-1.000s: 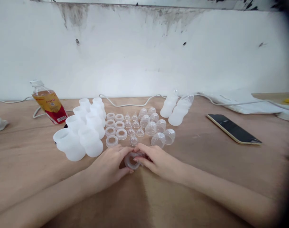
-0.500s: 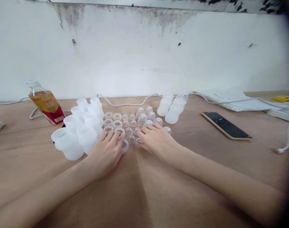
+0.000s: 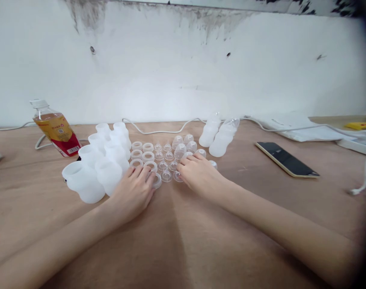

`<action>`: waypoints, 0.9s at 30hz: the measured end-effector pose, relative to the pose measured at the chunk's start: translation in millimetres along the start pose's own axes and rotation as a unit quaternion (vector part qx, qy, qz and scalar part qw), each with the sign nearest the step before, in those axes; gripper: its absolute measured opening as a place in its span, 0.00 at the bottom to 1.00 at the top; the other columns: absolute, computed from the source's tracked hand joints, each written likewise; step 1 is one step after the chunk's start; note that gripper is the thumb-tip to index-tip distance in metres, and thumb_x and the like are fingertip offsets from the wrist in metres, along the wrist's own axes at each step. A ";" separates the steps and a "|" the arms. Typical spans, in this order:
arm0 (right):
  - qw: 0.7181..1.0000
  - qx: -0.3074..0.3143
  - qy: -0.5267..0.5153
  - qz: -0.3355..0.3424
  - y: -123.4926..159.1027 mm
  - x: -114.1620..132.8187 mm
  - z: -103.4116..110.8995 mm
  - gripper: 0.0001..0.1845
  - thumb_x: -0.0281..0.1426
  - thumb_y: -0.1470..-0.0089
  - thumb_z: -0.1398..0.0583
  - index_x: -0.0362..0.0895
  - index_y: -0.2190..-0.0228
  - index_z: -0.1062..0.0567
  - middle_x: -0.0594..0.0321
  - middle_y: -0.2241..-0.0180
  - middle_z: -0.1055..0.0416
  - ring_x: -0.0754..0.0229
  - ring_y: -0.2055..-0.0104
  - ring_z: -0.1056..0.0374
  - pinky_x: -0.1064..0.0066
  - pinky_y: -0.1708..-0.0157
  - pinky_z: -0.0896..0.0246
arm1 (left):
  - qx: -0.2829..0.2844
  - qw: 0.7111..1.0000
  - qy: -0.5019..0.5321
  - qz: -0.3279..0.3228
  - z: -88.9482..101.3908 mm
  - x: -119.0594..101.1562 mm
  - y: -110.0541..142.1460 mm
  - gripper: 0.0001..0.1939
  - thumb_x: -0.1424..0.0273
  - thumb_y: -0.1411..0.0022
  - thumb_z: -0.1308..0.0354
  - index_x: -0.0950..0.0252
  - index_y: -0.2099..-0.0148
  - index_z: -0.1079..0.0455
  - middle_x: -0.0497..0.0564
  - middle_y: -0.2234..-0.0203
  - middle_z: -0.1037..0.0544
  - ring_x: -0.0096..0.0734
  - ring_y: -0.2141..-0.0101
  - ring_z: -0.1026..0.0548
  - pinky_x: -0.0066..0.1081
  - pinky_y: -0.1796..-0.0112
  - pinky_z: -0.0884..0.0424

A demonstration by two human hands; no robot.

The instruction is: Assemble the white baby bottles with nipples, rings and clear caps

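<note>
Side by side on a wooden worktop, two bare hands reach over rows of clear and frosted bottle parts. The left hand lies palm down, its fingers bent over the near end of the clear rings, with the nearest ring just beside the fingertips; whether it grips one cannot be told. The right hand arches over the near domed caps, fingertips beside the nearest right-hand teat; its grip, too, is hidden. Two columns of teats stand between the rings and caps. At left, frosted open bottles stand in two lines, near a drink bottle with a red and yellow label. Two capped bottles stand far right of the caps. A phone lies at right, and a white cable runs along the wall.
</note>
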State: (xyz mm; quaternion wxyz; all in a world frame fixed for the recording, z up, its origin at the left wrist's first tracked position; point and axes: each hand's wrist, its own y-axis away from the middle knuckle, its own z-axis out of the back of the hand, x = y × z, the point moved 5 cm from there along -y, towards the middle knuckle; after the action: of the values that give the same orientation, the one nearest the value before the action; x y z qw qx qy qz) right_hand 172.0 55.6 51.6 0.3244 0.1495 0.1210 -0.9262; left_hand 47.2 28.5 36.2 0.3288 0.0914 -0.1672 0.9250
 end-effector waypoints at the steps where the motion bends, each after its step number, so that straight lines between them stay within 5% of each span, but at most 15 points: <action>1: 1.000 -0.004 0.000 0.003 -0.3 0.6 -1.3 0.05 0.24 0.53 0.44 0.39 0.75 0.28 0.54 0.72 0.29 0.54 0.67 0.35 0.66 0.65 0.50 | 0.001 1.000 -0.002 0.001 -0.3 0.0 -0.1 0.15 0.71 0.41 0.55 0.71 0.53 0.37 0.61 0.58 0.32 0.43 0.59 0.33 0.39 0.62 0.38; 15: 1.000 -0.016 -0.020 -0.004 -3.6 -0.6 -6.7 0.04 0.26 0.52 0.44 0.40 0.75 0.28 0.58 0.72 0.28 0.56 0.67 0.34 0.67 0.65 0.49 | -0.054 0.997 0.048 -0.006 4.5 -3.8 -2.8 0.19 0.70 0.42 0.54 0.72 0.49 0.40 0.64 0.53 0.34 0.48 0.54 0.36 0.43 0.58 0.38; 20: 0.999 -0.004 -0.040 -0.006 -4.4 -2.0 -6.9 0.04 0.25 0.52 0.44 0.40 0.73 0.28 0.59 0.70 0.28 0.56 0.66 0.33 0.67 0.63 0.48 | -0.027 0.989 0.146 -0.005 3.4 -7.3 -13.6 0.19 0.67 0.40 0.54 0.64 0.47 0.42 0.59 0.50 0.37 0.44 0.52 0.37 0.43 0.55 0.41; 27: 0.999 -0.011 -0.051 -0.007 -4.4 -4.4 -8.4 0.07 0.25 0.49 0.46 0.41 0.75 0.28 0.59 0.71 0.28 0.56 0.67 0.33 0.66 0.64 0.48 | -0.024 0.980 0.197 -0.009 -2.4 -6.2 -20.3 0.14 0.70 0.38 0.56 0.67 0.53 0.38 0.53 0.56 0.31 0.35 0.57 0.34 0.37 0.56 0.41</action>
State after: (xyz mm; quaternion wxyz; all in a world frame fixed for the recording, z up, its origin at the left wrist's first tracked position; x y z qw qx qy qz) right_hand 174.2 64.1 45.9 0.3252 0.0981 0.1152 -0.9335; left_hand 64.8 40.5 37.3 0.3654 -0.0987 -0.1207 0.9177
